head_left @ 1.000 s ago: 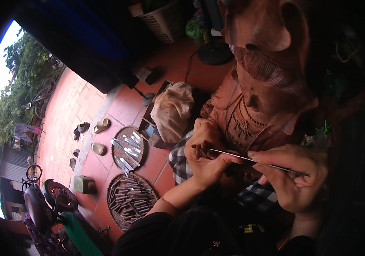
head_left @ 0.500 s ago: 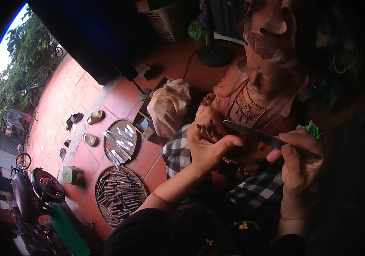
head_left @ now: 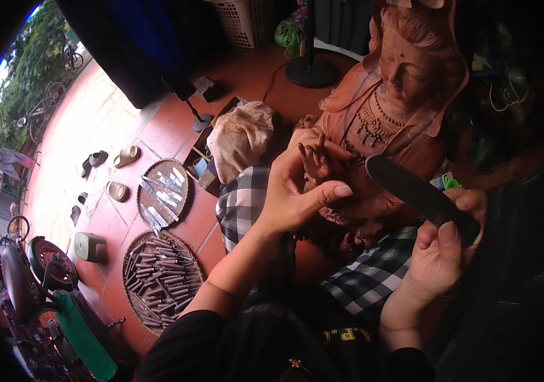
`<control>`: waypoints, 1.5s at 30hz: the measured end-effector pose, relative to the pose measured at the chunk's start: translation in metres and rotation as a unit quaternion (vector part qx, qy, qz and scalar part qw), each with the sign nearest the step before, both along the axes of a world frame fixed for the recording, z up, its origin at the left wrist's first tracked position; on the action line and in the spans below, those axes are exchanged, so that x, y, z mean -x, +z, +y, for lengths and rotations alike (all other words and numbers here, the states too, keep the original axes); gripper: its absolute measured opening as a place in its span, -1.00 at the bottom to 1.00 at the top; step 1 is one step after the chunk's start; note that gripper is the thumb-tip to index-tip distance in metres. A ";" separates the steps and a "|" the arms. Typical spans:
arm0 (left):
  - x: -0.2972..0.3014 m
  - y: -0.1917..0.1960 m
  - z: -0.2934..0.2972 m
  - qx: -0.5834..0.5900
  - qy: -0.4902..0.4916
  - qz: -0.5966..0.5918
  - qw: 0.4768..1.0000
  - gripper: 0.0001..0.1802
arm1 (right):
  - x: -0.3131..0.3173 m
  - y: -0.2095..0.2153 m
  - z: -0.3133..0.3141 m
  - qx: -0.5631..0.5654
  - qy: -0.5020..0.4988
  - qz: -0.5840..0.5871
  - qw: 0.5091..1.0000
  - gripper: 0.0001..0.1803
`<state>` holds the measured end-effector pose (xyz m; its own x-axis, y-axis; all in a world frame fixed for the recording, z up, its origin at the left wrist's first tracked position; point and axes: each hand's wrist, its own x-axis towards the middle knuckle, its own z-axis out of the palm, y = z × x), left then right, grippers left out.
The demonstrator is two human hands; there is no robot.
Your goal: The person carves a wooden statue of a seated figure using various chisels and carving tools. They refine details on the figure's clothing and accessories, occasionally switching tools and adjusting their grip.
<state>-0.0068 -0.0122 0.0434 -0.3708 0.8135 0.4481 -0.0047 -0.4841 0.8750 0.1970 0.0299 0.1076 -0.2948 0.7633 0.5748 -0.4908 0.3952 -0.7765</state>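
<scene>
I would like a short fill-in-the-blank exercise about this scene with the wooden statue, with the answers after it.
1. The left hand rests on the reddish wooden ____.
2. The right hand holds a long dark flat tool, maybe a file, with its tip near the statue's ____.
3. On the floor, two round woven trays hold many carving ____.

Missing words: statue; chest; tools
</scene>
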 end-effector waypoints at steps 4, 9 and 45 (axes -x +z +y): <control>0.001 0.014 -0.012 -0.029 -0.030 -0.026 0.999 -0.30 | 0.012 -0.016 -0.025 -0.071 -0.086 -0.030 0.993 -0.69; 0.013 0.029 -0.011 -0.103 0.056 0.099 0.988 -0.39 | 0.000 -0.033 -0.040 -0.017 -0.102 0.014 0.995 -0.78; 0.016 -0.021 -0.079 -0.217 0.202 0.408 0.863 -0.79 | 0.077 -0.071 -0.104 -0.507 0.018 -0.169 0.845 -0.82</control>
<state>-0.0228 -0.0913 0.0222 -0.0013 0.3814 0.9244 0.7739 -0.5850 0.2425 0.1203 -0.0743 0.0363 -0.5857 -0.0849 0.8061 -0.3351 0.9309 -0.1454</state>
